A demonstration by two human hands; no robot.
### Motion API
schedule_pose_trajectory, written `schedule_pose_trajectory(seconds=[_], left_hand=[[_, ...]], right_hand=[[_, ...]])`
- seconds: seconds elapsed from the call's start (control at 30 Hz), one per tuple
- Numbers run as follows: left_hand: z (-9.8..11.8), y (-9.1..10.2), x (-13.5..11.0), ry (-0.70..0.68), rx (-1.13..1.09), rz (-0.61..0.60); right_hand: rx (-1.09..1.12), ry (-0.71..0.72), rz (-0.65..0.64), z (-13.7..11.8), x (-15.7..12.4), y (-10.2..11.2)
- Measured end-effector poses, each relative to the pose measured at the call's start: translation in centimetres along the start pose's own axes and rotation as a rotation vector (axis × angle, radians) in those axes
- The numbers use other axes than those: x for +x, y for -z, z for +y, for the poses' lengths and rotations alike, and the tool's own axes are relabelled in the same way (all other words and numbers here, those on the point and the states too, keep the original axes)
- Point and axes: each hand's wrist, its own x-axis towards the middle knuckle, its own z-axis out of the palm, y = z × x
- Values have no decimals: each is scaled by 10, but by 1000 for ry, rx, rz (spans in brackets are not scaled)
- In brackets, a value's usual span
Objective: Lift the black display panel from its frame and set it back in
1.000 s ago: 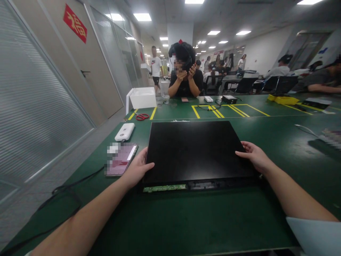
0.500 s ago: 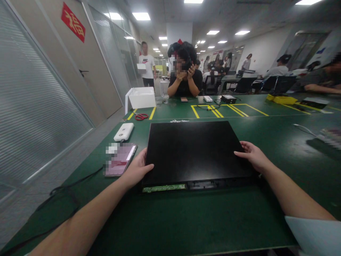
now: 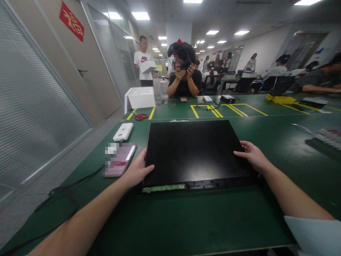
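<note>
A flat black display panel point(image 3: 193, 151) is held between my two hands over the green table point(image 3: 186, 217). Along its near edge runs a strip of green circuit board point(image 3: 163, 188). My left hand point(image 3: 140, 166) grips the panel's left edge, thumb on top and fingers partly hidden at the side. On the opposite edge, my right hand point(image 3: 253, 156) has its thumb over the surface and its fingers around the side. Whether the panel's underside touches the table cannot be made out.
Left of the panel lie a phone point(image 3: 121, 161) and a white power bank point(image 3: 123, 132). Red-handled scissors point(image 3: 140, 116), a white box point(image 3: 141, 97) and a yellow tray point(image 3: 280, 99) sit farther back. A person point(image 3: 185, 74) sits across the table; another point(image 3: 144, 64) stands behind with a white box.
My hands and the panel hold nearly the same position. The standing person in the back has come closer, and the box they carry has turned and shifted right.
</note>
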Motion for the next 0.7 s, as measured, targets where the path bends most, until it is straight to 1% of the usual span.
schedule_pose_trajectory(seconds=[0.27,0.43,0.57,0.7], left_hand=[[0,0,0,-2,-11,6],[-5,2,2,-20,1,3],[-10,5,4,-55,36,-33],[-12,8,3,-91,110,-12]], right_hand=[[-11,26,-11,3,0,-1],[-17,31,-13,4,1,0],[-28,31,-10,4,2,1],[-27,38,5,4,2,0]])
